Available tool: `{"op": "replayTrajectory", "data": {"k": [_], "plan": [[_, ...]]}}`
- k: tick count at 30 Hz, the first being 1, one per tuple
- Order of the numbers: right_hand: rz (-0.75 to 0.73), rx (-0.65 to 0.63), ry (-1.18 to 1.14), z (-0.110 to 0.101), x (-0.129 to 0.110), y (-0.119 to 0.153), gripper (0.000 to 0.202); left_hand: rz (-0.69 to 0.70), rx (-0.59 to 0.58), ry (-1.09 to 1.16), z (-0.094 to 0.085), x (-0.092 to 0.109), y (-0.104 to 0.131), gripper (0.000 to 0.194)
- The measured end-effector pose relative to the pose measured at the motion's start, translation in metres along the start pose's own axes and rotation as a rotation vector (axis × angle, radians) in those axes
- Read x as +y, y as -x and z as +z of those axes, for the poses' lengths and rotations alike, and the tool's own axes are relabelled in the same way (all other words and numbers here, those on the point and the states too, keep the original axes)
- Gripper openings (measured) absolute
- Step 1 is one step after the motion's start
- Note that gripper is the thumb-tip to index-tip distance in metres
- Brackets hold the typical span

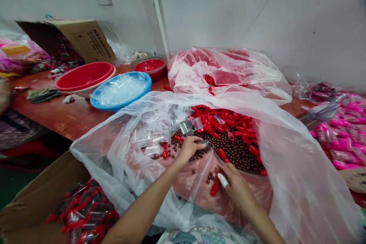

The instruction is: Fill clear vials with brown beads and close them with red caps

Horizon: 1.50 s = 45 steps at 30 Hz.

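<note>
Pinching brown beads (237, 152) with left hand (190, 148) (fingers curled shut); right hand (234, 185) is gripping red cap (215, 188), beads lying just beyond

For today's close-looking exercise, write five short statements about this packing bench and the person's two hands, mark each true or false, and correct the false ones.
1. The left hand rests on the brown beads. True.
2. The right hand holds a red piece. True.
3. The blue basin is full of red pieces. False: it holds clear plastic bags.
4. The red basin sits to the left of the blue basin. True.
5. The pink packets lie on the left side of the bench. False: they lie at the right edge.
</note>
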State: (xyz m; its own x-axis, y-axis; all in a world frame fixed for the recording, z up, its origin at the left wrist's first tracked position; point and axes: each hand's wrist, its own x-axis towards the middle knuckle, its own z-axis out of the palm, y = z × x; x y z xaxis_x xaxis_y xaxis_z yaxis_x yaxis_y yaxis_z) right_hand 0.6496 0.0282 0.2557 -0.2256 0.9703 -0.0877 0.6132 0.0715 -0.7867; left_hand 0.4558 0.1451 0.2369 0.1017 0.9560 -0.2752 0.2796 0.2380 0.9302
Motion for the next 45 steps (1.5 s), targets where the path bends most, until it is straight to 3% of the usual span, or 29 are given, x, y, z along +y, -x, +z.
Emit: {"op": "replayTrajectory", "data": {"k": [7,9,13,18,22,25,30,35,38,45], "plan": [[-0.06,-0.068,0.153,0.008,-0.015,0.011,0.031,-0.082,-0.076,0.291,0.021,-0.009,0.003,0.039],[-0.078,-0.105,0.169,0.007,-0.018,0.015,0.031,-0.124,-0.095,0.365,0.022,-0.008,0.004,0.042],[-0.117,-0.19,0.224,0.004,-0.018,0.02,0.052,-0.224,-0.13,0.501,0.023,-0.003,0.008,0.042],[-0.129,-0.269,0.199,0.002,-0.017,0.02,0.04,-0.294,-0.168,0.646,0.023,0.008,0.018,0.043],[-0.091,-0.234,0.146,0.002,-0.018,0.021,0.037,-0.273,-0.195,0.787,0.014,0.017,0.037,0.044],[-0.051,-0.115,0.037,0.002,-0.014,0.022,0.027,-0.222,-0.213,0.849,0.004,0.022,0.056,0.045],[0.149,0.157,-0.425,-0.004,-0.008,0.013,0.033,-0.144,-0.235,0.826,-0.002,0.023,0.078,0.045],[0.265,0.218,-0.755,-0.014,-0.02,0.002,0.043,-0.103,-0.28,0.742,0.005,0.016,0.094,0.046],[0.239,0.16,-0.74,-0.014,-0.027,0.001,0.039,-0.099,-0.288,0.696,0.009,0.013,0.104,0.044],[0.012,0.135,-0.396,-0.01,-0.036,0.001,0.031,0.024,-0.22,0.445,0.013,0.014,0.115,0.039]]}}
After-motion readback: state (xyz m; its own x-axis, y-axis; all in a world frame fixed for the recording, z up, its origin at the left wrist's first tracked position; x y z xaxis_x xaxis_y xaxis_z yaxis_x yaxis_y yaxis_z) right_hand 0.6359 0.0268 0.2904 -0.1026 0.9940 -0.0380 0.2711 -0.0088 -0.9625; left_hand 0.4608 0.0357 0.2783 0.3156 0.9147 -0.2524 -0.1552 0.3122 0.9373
